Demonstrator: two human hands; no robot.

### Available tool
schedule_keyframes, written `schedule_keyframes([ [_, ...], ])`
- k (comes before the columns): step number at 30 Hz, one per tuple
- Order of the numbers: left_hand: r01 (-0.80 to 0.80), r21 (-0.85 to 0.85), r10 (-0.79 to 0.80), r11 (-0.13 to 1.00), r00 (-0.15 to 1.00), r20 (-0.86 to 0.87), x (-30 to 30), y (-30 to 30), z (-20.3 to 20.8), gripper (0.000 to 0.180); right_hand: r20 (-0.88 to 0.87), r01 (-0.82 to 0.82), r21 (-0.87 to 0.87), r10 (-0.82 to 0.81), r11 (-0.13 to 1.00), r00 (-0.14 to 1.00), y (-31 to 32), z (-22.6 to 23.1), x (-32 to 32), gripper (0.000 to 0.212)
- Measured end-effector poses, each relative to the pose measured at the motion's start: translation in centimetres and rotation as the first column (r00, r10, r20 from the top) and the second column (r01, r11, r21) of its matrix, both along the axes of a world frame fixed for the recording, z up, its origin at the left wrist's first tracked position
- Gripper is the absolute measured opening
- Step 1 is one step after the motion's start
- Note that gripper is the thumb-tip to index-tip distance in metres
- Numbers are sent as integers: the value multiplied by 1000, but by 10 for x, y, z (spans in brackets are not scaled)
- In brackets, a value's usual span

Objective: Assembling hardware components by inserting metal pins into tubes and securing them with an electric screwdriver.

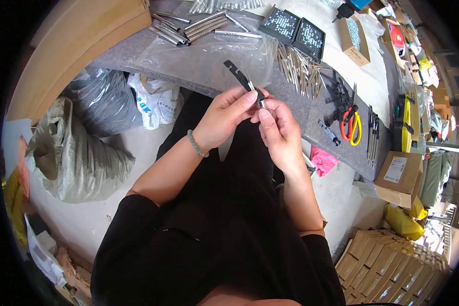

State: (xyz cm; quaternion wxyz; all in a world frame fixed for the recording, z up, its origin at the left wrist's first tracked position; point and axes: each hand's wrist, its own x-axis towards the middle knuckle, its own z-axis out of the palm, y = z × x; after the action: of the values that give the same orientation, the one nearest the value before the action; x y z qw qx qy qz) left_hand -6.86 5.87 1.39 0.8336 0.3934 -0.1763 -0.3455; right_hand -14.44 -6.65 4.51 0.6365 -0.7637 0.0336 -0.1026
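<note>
My left hand (225,113), a beaded bracelet at its wrist, is closed in a pinch on a slim black part (236,74) with a notched, flat end. That end points up and away toward the table. My right hand (281,133) is closed beside it, thumb and fingers pressed on a short shiny metal tube (261,104). The tube meets the lower end of the black part between my fingertips. Whether the two are joined cannot be seen, as fingers cover much of the contact. Both hands are held together in front of the table's near edge.
On the grey table (316,109) lie perforated metal tubes (206,26), slim metal rods (298,69), a black case (295,30) of small pieces, black parts (340,92) and red-and-yellow-handled scissors (350,125). A cardboard box (400,176) stands right; a woven sack (79,153) sits left on the floor.
</note>
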Motion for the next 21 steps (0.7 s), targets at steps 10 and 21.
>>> schedule_keyframes([
  [10,-12,-38,14,999,998,65,2,-1,1,29,-136,-26,-52,19,998,990,-5,5,1,24],
  [21,-135,9,135,991,991,16,-3,-6,5,26,107,150,-421,-115,894,988,6,-3,7,22],
])
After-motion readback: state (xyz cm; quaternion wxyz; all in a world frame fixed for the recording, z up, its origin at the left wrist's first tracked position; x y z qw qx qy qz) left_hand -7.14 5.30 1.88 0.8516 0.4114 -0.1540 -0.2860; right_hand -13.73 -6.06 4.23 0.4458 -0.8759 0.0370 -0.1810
